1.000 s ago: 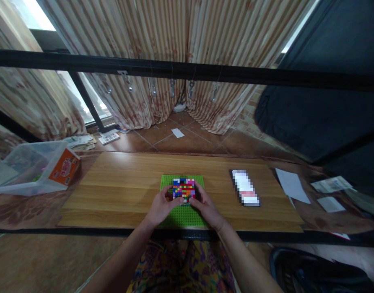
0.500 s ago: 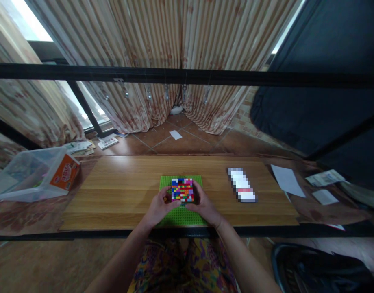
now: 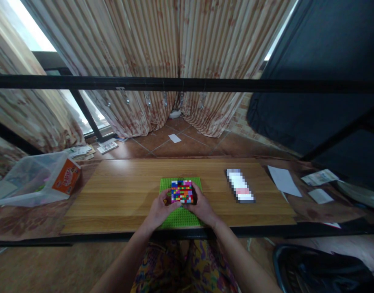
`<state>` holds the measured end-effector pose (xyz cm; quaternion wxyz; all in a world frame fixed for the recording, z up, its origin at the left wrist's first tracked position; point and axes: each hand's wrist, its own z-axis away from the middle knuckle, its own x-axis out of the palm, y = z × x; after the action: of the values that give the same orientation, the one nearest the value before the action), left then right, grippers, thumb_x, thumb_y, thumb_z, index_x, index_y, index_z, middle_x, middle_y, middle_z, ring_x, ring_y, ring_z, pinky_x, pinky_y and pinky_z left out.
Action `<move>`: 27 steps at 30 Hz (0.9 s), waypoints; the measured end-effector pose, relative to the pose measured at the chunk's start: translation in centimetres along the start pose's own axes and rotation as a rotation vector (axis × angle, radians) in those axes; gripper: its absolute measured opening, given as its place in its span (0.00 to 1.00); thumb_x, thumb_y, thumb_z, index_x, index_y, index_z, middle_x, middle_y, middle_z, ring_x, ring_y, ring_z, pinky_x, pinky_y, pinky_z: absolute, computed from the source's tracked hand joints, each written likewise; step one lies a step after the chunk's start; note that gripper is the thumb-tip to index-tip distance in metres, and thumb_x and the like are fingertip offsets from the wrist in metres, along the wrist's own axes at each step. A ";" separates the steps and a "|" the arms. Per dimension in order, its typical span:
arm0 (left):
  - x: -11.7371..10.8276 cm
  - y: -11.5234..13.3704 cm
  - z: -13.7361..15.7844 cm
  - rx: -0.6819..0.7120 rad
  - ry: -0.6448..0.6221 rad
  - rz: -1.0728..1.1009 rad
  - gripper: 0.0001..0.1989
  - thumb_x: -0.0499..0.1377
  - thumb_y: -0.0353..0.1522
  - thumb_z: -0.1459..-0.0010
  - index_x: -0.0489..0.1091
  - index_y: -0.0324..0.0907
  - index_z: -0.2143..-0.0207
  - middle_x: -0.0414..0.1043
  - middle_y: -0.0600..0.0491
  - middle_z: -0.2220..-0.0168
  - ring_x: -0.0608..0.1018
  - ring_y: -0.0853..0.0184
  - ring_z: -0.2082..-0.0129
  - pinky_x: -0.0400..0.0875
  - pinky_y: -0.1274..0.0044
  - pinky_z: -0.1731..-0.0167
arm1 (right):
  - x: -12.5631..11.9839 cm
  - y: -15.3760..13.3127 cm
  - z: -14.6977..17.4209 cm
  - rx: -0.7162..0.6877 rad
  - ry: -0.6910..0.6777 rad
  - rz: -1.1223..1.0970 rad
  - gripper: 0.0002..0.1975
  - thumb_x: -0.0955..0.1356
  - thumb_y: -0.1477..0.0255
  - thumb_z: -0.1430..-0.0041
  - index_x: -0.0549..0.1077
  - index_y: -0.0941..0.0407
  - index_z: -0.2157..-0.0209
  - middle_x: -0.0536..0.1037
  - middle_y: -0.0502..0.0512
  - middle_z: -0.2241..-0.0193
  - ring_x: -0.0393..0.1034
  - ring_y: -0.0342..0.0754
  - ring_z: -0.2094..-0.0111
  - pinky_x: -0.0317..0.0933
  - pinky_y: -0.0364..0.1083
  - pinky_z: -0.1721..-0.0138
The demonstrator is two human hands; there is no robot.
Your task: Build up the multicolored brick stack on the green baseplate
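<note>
A block of many-coloured toy bricks (image 3: pixel 182 191) sits over the green studded baseplate (image 3: pixel 181 219) in the middle of the wooden board. My left hand (image 3: pixel 160 208) grips its left side, with the thumb along the near edge. On the opposite side, my right hand (image 3: pixel 202 206) holds the right edge, its thumb also at the front. Both hands are closed around the brick block. Whether the block is attached to the baseplate or held just above it, I cannot tell. A small brownish-yellow bit shows by my left fingers.
A phone (image 3: pixel 240 186) with a blurred screen lies right on the wooden board (image 3: pixel 120 195). At the left stands a clear plastic bin (image 3: pixel 37 175) with an orange label. Paper sheets (image 3: pixel 284 180) lie to the right. A black rail (image 3: pixel 187 84) crosses behind the board.
The view has tilted and shifted slightly. Both hands keep their hold on the brick block, which stays over the baseplate.
</note>
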<state>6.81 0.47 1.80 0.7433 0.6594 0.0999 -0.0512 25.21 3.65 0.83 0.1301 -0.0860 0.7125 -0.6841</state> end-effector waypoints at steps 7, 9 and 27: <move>-0.3 0.2 0.3 0.097 0.011 -0.129 0.35 0.61 0.44 0.50 0.60 0.40 0.42 0.73 0.54 0.68 0.74 0.68 0.69 0.68 0.76 0.67 | 1.0 -2.0 0.8 -0.012 0.082 0.242 0.48 0.73 0.72 0.57 0.49 0.53 0.36 0.60 0.61 0.40 0.59 0.54 0.41 0.53 0.55 0.41; -0.3 0.3 0.4 0.116 0.000 -0.195 0.35 0.59 0.44 0.47 0.57 0.40 0.40 0.73 0.53 0.67 0.74 0.68 0.70 0.68 0.76 0.67 | 1.5 -2.2 1.0 0.001 0.099 0.257 0.47 0.73 0.68 0.54 0.48 0.53 0.36 0.59 0.61 0.39 0.59 0.54 0.41 0.54 0.55 0.42; 0.0 1.0 0.8 0.151 -0.057 -0.273 0.29 0.54 0.43 0.42 0.60 0.38 0.42 0.76 0.49 0.62 0.77 0.64 0.65 0.71 0.74 0.62 | 2.6 -1.1 1.3 0.028 0.166 0.206 0.46 0.73 0.70 0.55 0.50 0.52 0.37 0.62 0.60 0.41 0.59 0.54 0.42 0.54 0.55 0.42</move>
<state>7.10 -0.22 2.86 0.6804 0.6920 0.1633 -0.1776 23.06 1.61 1.68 0.1413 0.0465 0.7164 -0.6817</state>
